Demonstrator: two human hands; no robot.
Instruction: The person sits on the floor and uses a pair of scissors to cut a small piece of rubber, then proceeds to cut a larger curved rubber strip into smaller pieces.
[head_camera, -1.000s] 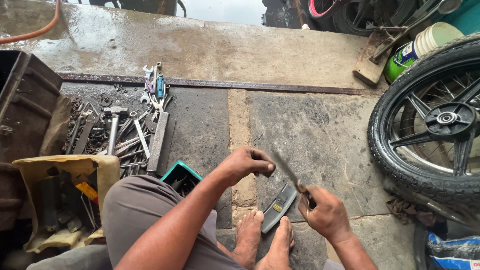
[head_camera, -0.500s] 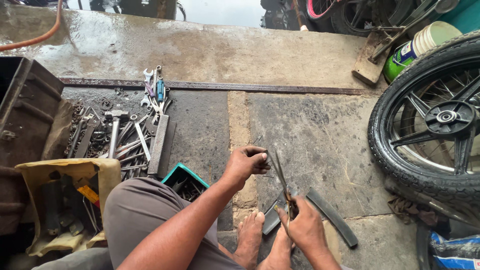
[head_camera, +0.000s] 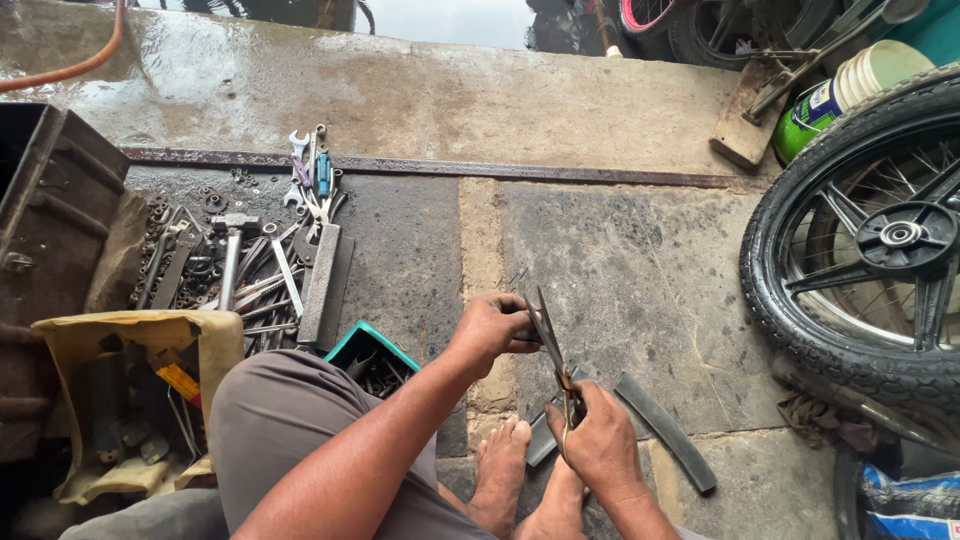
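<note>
On rough wet stone, right hand (head_camera: 600, 445) grips metal scissors (head_camera: 553, 350), blades pointing away; left hand (head_camera: 490, 330) pinches a black rubber strip (head_camera: 665, 430).

black rubber strip (head_camera: 668, 432), teal box (head_camera: 372, 345) (rim only), grey trousers (head_camera: 290, 430)

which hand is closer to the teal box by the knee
Left. The left hand sits just right of the teal box, by the scissors' blades. The right hand is farther right and lower, at the scissors' handles.
</note>
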